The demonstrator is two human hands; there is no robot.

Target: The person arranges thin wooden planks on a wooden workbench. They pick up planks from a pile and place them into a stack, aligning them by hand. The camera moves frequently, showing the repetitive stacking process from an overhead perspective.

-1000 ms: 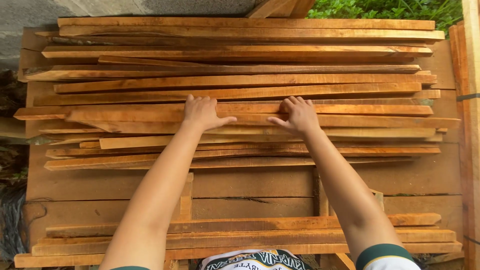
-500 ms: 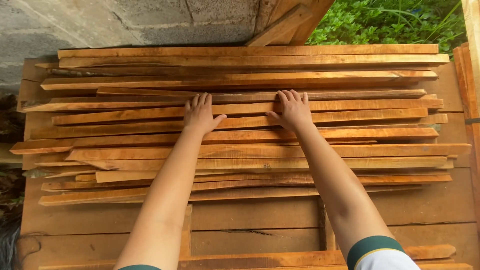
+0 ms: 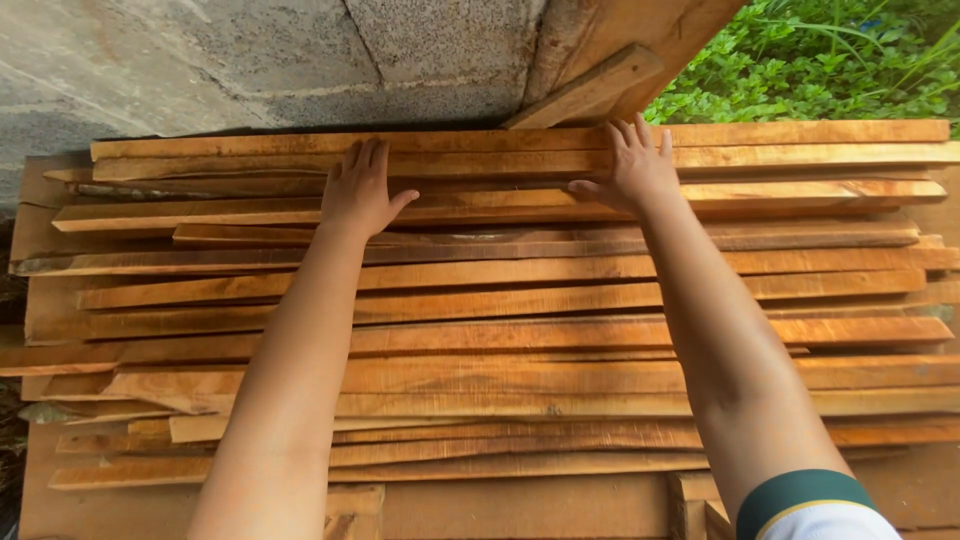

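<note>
We see a stack of long wooden planks (image 3: 520, 300) filling most of the frame, lying across it from left to right, their left ends ragged and uneven at the left edge while the right ends run out past the right edge. Behind the far edge of the stack, a grey concrete wall (image 3: 250, 60) closes off the upper left, a slanting wooden beam (image 3: 590, 90) leans at the upper centre, and green plants (image 3: 830, 60) show at the upper right. Our left hand (image 3: 362, 192) lies flat, fingers together and thumb out, on the planks at upper centre left. Our right hand (image 3: 635, 170) lies flat too, fingers slightly spread, its tips on the topmost planks (image 3: 800, 145) close under the beam. The two hands are well apart and neither is clamped on anything; both simply press palm down. Little room is left beyond the fingertips before the wall and beam. Compared with half a second ago, both hands have moved up to planks farther back in the stack and have spread wider apart, and the view has tipped up, so more wall and greenery show.
</note>
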